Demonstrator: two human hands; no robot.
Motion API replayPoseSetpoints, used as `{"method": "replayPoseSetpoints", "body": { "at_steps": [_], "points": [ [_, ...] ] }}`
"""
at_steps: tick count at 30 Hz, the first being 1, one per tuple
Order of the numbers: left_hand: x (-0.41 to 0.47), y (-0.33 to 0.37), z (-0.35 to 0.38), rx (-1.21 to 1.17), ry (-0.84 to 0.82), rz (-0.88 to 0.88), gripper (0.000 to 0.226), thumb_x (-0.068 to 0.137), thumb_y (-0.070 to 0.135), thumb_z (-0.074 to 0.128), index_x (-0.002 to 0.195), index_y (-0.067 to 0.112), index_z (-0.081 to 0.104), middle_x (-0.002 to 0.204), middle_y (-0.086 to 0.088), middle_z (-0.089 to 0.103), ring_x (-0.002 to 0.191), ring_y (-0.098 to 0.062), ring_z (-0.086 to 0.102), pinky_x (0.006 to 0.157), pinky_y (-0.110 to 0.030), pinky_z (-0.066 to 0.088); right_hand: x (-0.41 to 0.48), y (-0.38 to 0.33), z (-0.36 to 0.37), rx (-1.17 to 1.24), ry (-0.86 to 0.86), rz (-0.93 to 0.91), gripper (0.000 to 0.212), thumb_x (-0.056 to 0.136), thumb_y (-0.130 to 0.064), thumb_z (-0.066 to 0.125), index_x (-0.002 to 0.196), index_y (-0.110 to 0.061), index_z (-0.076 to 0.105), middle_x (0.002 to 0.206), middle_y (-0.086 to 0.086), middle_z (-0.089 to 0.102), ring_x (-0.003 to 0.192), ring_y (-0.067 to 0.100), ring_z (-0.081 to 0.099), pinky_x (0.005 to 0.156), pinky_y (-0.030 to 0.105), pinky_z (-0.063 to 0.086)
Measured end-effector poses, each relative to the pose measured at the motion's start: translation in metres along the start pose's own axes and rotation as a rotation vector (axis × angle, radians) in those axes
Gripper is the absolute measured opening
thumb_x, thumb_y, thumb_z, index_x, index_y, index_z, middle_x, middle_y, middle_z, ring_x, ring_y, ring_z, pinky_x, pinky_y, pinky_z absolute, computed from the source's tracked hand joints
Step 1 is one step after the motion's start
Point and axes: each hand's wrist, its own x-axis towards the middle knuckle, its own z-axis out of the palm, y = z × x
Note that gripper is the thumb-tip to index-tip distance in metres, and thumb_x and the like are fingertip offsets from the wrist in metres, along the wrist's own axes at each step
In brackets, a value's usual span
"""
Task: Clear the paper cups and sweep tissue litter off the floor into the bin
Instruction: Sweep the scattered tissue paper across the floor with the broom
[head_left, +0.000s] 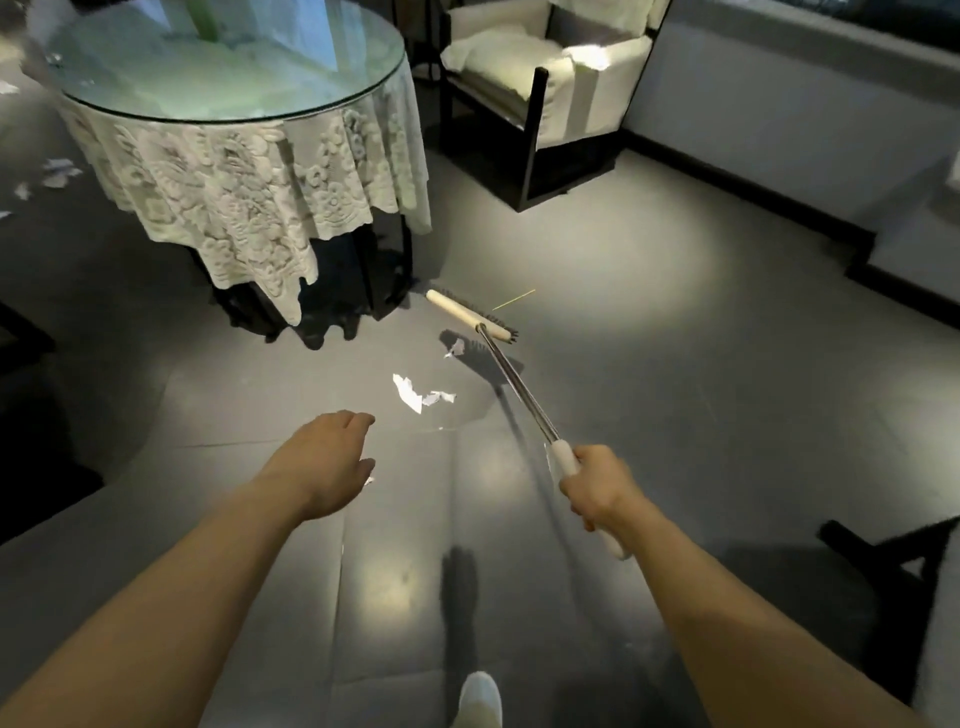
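White tissue (415, 397), ahead of left grip (322, 462)

Floor (649, 395): smooth tiles, semi-gloss, reflects the light. Broom (470, 314): shiny metal shaft, matt cream plastic-looking head and grip, dark bristles. Tissue (415, 395): thin crumpled white paper. Table (223, 62): glossy glass top over rough white lace cloth (234, 192). Chair (540, 78): matt dark frame, soft cream fabric cushions.
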Motion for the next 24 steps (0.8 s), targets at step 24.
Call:
{"method": "replayPoseSetpoints", "body": {
  "at_steps": [24],
  "points": [
    [0.433,-0.022,-0.141,-0.050,-0.076,0.027,0.057,0.098,0.032,0.043,0.148,0.013,0.021,0.152,-0.005,0.029,0.138,-0.023,0.029,0.113,-0.029,0.024,0.405,-0.176,-0.122,-0.042,0.112,0.101,0.019,0.088,-0.002,0.043,0.101,0.002,0.057,0.084,0.018,0.058,0.048,0.020,0.048,0.031,0.018,0.034]
  ]
}}
